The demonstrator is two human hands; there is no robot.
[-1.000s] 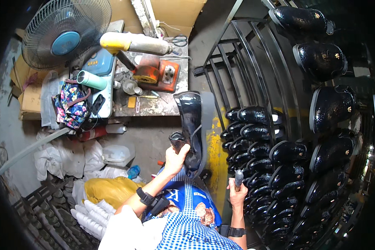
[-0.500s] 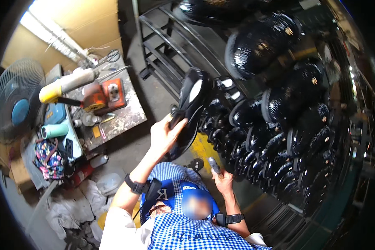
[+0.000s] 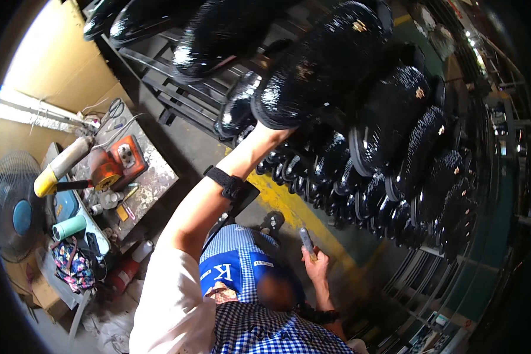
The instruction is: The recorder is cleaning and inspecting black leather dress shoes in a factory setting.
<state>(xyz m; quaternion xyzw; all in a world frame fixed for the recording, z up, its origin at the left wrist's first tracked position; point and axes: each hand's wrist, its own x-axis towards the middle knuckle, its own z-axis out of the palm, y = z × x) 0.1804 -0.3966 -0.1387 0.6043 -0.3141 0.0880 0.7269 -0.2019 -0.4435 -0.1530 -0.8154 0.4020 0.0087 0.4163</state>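
Note:
My left hand [image 3: 276, 135] reaches up among the glossy black shoes on the rack. Its fingers are hidden behind a large shoe [image 3: 307, 65] with a small gold ornament, so I cannot see what they hold. My right hand [image 3: 317, 265] is low in front of my apron, closed around a short tool [image 3: 306, 239] with a rough grey upper part and a pale handle. Its exact kind is not clear. Another black shoe [image 3: 239, 106] lies just left of the large one, and one with a gold ornament [image 3: 389, 118] stands to its right.
Several rows of shoes fill the dark metal rack [image 3: 171, 88]. On the left, a worn workbench [image 3: 153, 177] carries an orange socket box [image 3: 127, 156], scissors [image 3: 117, 108] and a yellow-and-grey tool [image 3: 62, 168]. Beside it are a fan [image 3: 20, 212] and a turquoise cup [image 3: 69, 228].
My left hand has moved up and right with the black shoe, which I can no longer tell apart among the others. My view has shifted toward the rack. My right hand keeps the tool.

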